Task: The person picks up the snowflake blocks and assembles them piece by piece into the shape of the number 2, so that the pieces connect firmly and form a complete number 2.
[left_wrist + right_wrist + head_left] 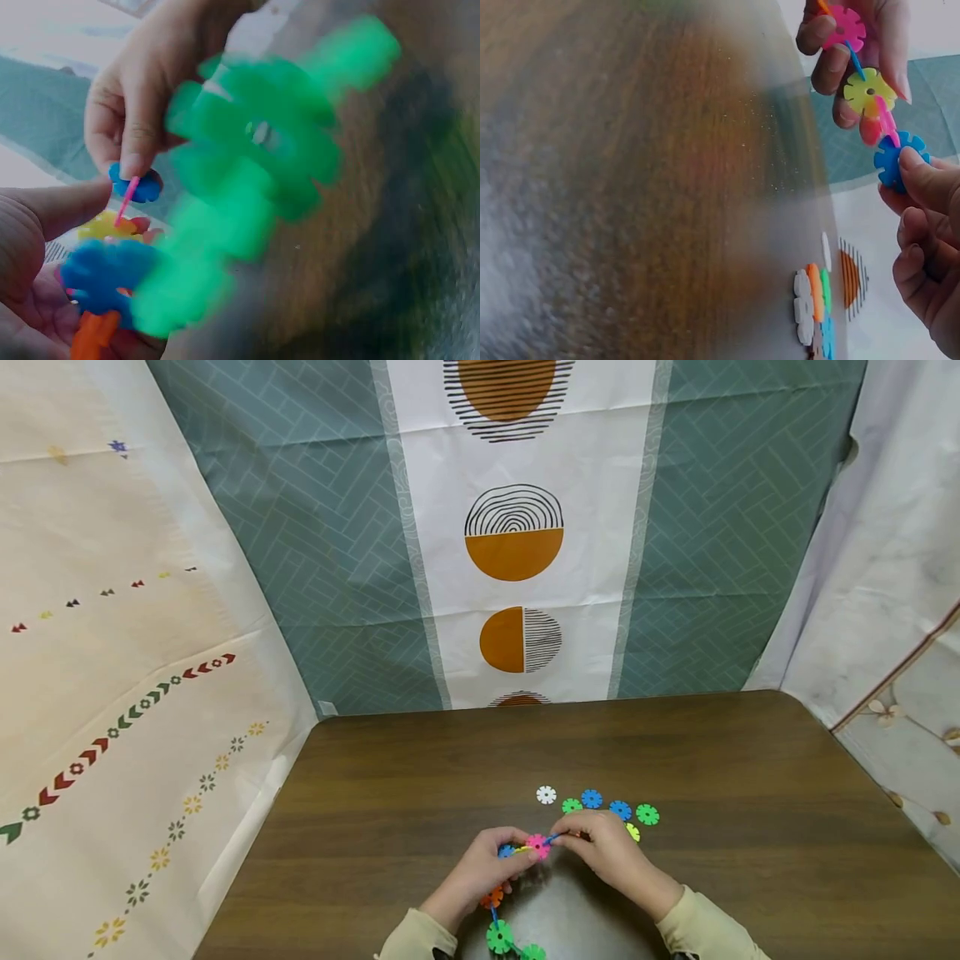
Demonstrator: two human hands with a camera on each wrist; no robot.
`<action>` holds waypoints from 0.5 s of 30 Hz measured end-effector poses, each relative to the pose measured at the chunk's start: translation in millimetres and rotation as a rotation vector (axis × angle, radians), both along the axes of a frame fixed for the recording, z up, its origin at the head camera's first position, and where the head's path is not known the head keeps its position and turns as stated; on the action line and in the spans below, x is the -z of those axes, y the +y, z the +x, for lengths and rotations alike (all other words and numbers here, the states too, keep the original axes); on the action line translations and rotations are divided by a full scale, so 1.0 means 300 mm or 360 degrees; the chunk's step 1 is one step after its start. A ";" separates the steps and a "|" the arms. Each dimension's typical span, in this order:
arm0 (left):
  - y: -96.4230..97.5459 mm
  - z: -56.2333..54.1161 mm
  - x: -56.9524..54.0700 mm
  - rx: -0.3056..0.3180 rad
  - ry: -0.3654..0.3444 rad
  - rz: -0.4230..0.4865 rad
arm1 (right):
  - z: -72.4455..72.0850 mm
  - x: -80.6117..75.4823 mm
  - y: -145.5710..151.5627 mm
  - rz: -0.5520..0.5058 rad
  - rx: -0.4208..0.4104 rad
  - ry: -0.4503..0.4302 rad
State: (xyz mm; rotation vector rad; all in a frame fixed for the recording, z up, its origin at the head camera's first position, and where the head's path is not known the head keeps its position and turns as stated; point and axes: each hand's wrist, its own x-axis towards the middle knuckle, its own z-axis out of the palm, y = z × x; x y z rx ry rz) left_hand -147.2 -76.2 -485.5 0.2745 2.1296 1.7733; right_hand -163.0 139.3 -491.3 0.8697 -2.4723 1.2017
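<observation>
Right grip pinches a blue notched plastic disc, left grip the multicoloured chain beside it: linking, seemingly; press firmly next!

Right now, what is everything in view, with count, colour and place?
Table: one, brown, centre
Loose discs: at least six, white, green, blue, yellow and orange, on the table
Chain of discs: one, multicoloured, near side of the table
Back cloth: one, green and white, behind the table
Left cloth: one, cream, left side
Right cloth: one, white, right side
Sleeves: two, cream, on the forearms
Left hand: one, bare, gripping the chain
Right hand: one, bare, pinching a blue disc
</observation>
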 end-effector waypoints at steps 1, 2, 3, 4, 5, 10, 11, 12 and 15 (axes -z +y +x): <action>0.005 0.000 0.003 0.0000 0.0043 -0.0021 | 0.001 0.000 -0.001 0.0010 0.0011 0.0015; 0.010 -0.001 0.004 0.0000 0.0090 -0.0046 | 0.002 0.000 -0.002 0.0020 0.0022 0.0018; 0.015 -0.001 0.006 -0.0001 0.0136 -0.0072 | 0.003 0.000 -0.002 0.0033 0.0028 0.0018; 0.018 -0.001 0.006 -0.0007 0.0178 -0.0094 | 0.003 0.000 -0.002 0.0045 0.0029 0.0010; 0.022 -0.001 0.006 -0.0015 0.0214 -0.0113 | 0.003 -0.003 0.000 0.0061 0.0029 -0.0007; 0.020 -0.002 -0.006 -0.0066 0.0275 -0.0163 | -0.002 -0.021 0.025 0.0186 0.0088 -0.0159; 0.017 -0.002 -0.008 -0.0070 0.0268 -0.0165 | -0.003 -0.025 0.032 0.0239 0.0130 -0.0181; 0.015 -0.004 -0.010 -0.0071 0.0258 -0.0167 | -0.005 -0.027 0.039 0.0297 0.0184 -0.0200; 0.008 -0.006 -0.010 -0.0060 0.0237 -0.0192 | -0.008 -0.025 0.055 0.0496 0.0347 -0.0270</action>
